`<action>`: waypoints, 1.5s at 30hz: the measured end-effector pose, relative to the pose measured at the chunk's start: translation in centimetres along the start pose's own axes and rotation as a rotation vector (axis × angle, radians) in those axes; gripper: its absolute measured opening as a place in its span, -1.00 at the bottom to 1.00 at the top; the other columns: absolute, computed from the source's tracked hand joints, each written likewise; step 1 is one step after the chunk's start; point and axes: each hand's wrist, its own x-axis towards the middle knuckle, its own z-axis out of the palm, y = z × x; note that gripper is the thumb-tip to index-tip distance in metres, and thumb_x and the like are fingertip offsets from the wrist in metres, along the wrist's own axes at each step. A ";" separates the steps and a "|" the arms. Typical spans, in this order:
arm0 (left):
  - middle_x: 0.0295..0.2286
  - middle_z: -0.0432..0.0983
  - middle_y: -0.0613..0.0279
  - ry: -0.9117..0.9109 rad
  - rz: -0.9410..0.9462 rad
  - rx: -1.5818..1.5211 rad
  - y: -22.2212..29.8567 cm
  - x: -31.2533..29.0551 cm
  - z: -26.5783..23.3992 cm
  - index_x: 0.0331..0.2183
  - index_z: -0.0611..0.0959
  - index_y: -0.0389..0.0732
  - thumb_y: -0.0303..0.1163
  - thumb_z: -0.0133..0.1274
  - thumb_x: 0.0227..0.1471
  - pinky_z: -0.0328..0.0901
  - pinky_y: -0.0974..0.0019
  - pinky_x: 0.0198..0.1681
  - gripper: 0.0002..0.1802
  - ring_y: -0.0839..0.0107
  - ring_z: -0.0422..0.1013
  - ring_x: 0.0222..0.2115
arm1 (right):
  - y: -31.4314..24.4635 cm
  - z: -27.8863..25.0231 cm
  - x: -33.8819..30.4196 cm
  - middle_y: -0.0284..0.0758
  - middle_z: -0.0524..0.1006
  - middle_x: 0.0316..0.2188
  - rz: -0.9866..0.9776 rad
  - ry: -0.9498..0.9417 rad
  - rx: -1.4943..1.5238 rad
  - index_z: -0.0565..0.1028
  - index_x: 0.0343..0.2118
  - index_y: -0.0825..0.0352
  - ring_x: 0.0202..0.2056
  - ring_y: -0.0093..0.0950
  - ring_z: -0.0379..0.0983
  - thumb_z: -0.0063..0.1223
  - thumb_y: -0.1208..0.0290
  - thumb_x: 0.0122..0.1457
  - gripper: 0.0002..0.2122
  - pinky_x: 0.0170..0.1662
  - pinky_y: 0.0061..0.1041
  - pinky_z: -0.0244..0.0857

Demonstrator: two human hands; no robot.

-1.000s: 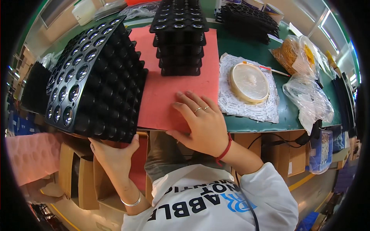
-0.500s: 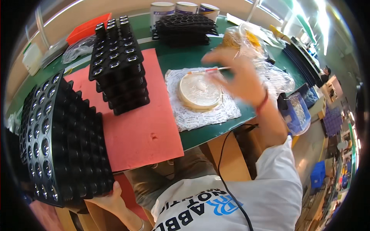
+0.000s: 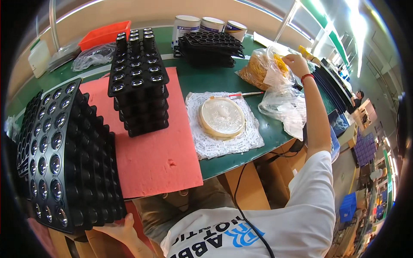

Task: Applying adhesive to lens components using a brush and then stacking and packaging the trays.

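My left hand [image 3: 121, 231] holds the lower edge of a tall tilted stack of black trays [image 3: 92, 172], thumb showing and most fingers hidden beneath. Shiny round clear pieces fill the cups of its outer tray. My right hand [image 3: 296, 64] reaches out to an opened clear bag [image 3: 258, 71] of small yellow-orange pieces. Its fingers curl together at the bag's mouth; what they pinch is hidden. In front lies a shallow round dish [image 3: 223, 114] of pale, glossy paste on a printed white cloth [image 3: 202, 144]. A thin red-and-white brush-like stick [image 3: 234, 95] lies along its far edge.
Another stack of black trays [image 3: 140, 92] stands on the pink foam sheet [image 3: 159, 172], with black cylinders on top. Behind are black honeycomb trays [image 3: 211, 45], several cans [image 3: 186, 28] and a red bin [image 3: 103, 35]. A black cable [image 3: 239, 185] hangs before the green table's edge.
My right hand has moved from above the dish away and right, to the bag of yellow pieces. The stick now lies beside the dish. My left hand stays under the tray stack.
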 end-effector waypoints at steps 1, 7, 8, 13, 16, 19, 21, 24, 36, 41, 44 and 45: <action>0.11 -0.23 -0.02 0.009 -0.022 -0.004 0.0 0.0 -0.1 0.14 -0.20 -0.24 -0.01 0.26 -0.34 -0.14 0.10 0.14 0.24 0.14 -0.12 0.11 | -0.2 -0.2 0.1 -0.21 0.54 -0.47 0.038 0.056 0.020 0.55 -0.43 0.30 -0.41 -0.32 0.47 0.03 0.23 -0.05 -0.76 -0.25 -0.43 0.31; 0.11 -0.26 -0.04 0.043 -0.066 0.082 -0.7 -0.8 -0.3 0.14 -0.20 -0.25 0.14 0.25 -0.43 -0.17 0.05 0.15 0.33 0.11 -0.14 0.12 | -0.2 -1.6 0.0 -0.22 0.54 -0.49 0.028 0.198 0.000 0.55 -0.40 0.27 -0.43 -0.32 0.48 0.00 0.23 -0.02 -0.77 -0.31 -0.45 0.32; 0.11 -0.27 -0.05 0.072 -0.078 0.118 -0.8 -1.0 -0.3 0.14 -0.20 -0.26 0.18 0.24 -0.44 -0.18 0.03 0.15 0.34 0.10 -0.16 0.12 | -0.9 -1.8 0.0 -0.22 0.54 -0.49 0.064 0.280 0.025 0.55 -0.40 0.28 -0.44 -0.33 0.49 -0.01 0.23 -0.01 -0.76 -0.32 -0.45 0.32; 0.09 -0.23 -0.05 0.136 -0.046 -0.008 -0.7 -2.1 0.0 0.14 -0.19 -0.26 0.24 0.18 -0.41 -0.18 0.04 0.14 0.32 0.10 -0.17 0.12 | -9.8 -4.2 -3.9 -0.33 0.54 -0.54 -0.055 0.279 0.408 0.53 -0.39 0.41 -0.46 -0.65 0.41 0.01 0.35 0.01 -0.79 -0.36 -0.68 0.25; -0.06 0.11 0.10 0.272 -0.305 -0.333 -1.6 -4.3 0.9 0.06 0.09 -0.21 0.18 -0.15 -0.08 0.19 0.33 -0.20 -0.16 0.29 0.18 -0.13 | -17.6 -5.4 -8.6 -0.33 0.53 -0.50 -0.191 0.014 0.632 0.51 -0.38 0.48 -0.43 -0.66 0.39 0.00 0.44 0.02 -0.81 -0.35 -0.68 0.24; -0.54 0.23 0.40 0.220 -0.857 -0.656 -0.5 -5.9 0.6 -0.32 0.37 -0.11 -0.01 -0.34 0.04 0.07 0.50 -0.49 -0.61 0.57 0.22 -0.50 | -24.9 -5.2 -13.4 -0.34 0.52 -0.53 -0.379 -0.316 0.674 0.56 -0.44 0.38 -0.52 -0.64 0.37 0.11 0.49 -0.06 -0.89 -0.45 -0.69 0.21; -0.55 0.30 0.32 -0.006 -0.852 -0.626 -1.4 -7.6 0.4 -0.33 0.43 -0.20 -0.18 -0.32 0.05 0.15 0.48 -0.49 -0.68 0.55 0.22 -0.57 | -28.7 -4.1 -14.8 -0.26 0.50 -0.59 -0.639 -0.360 0.755 0.56 -0.47 0.36 -0.60 -0.50 0.39 0.14 0.48 -0.09 -0.89 -0.48 -0.64 0.23; -0.59 0.33 0.31 -0.295 -0.730 -0.575 0.4 -8.6 0.5 -0.40 0.47 -0.26 -0.21 -0.32 0.09 0.20 0.49 -0.44 -0.65 0.56 0.26 -0.55 | -32.4 -1.7 -15.1 -0.26 0.51 -0.60 -0.747 -0.426 0.768 0.54 -0.47 0.42 -0.61 -0.52 0.37 0.20 0.48 -0.14 -0.85 -0.52 -0.61 0.23; -0.60 0.41 0.28 -0.638 -0.318 -0.508 3.8 -5.3 1.7 -0.40 0.54 -0.32 -0.48 -0.03 -0.16 0.21 0.52 -0.48 -0.82 0.54 0.31 -0.58 | -34.7 1.2 -15.3 -0.22 0.50 -0.54 -0.826 -0.451 0.662 0.54 -0.46 0.39 -0.56 -0.40 0.38 0.05 0.50 -0.05 -0.89 -0.45 -0.55 0.25; -0.61 0.42 0.31 -0.665 -0.269 -0.567 5.6 -3.8 2.0 -0.36 0.55 -0.29 -0.54 0.03 -0.21 0.22 0.55 -0.47 -0.77 0.57 0.31 -0.58 | -34.7 -0.4 -15.9 -0.25 0.47 -0.61 -0.674 -0.282 0.740 0.54 -0.44 0.38 -0.65 -0.51 0.34 0.08 0.48 -0.06 -0.88 -0.55 -0.58 0.19; -0.49 0.46 0.25 -0.662 -0.293 -0.648 7.7 -2.3 1.8 -0.28 0.52 -0.28 -0.54 0.11 -0.25 0.26 0.54 -0.45 -0.66 0.55 0.35 -0.53 | -34.4 -2.2 -17.0 -0.28 0.47 -0.63 -0.732 -0.278 0.713 0.55 -0.45 0.35 -0.66 -0.54 0.35 0.10 0.51 -0.08 -0.89 -0.56 -0.61 0.19; -0.49 0.46 0.25 -0.652 -0.294 -0.646 8.8 -1.6 1.8 -0.28 0.52 -0.28 -0.54 0.11 -0.25 0.26 0.54 -0.45 -0.66 0.55 0.35 -0.53 | -34.5 -3.0 -17.6 -0.29 0.47 -0.63 -0.778 -0.326 0.735 0.55 -0.45 0.33 -0.65 -0.54 0.35 0.10 0.51 -0.09 -0.89 -0.56 -0.62 0.19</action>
